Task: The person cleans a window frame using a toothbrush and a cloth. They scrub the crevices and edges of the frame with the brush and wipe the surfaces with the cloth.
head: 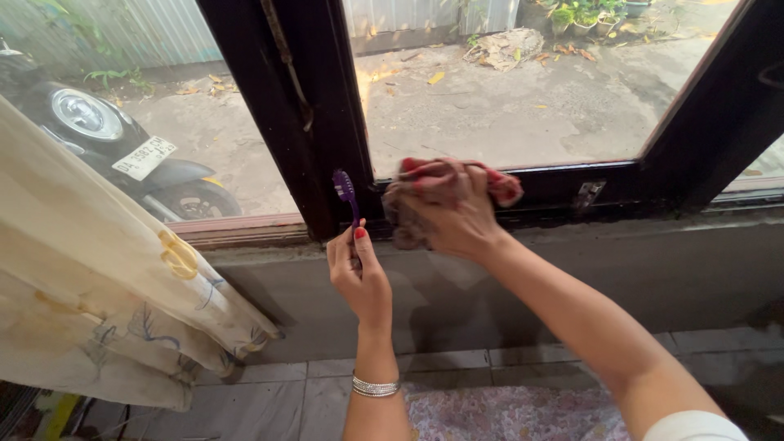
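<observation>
My left hand (359, 273) holds a purple toothbrush (346, 190) upright, bristles up, close to the dark wooden window frame (322, 122). My right hand (445, 220) presses a reddish-brown cloth (457, 181) against the lower rail of the frame (572, 184), just right of the toothbrush. A silver bracelet (375, 387) circles my left wrist. The cloth is bunched under my fingers and partly hidden by them.
A cream patterned curtain (98, 286) hangs at the left. A grey concrete sill and wall (621, 261) run below the window. Tiled floor (294, 400) and a patterned mat (506, 412) lie beneath. Outside the glass are a parked scooter (106, 139) and a paved yard (523, 98).
</observation>
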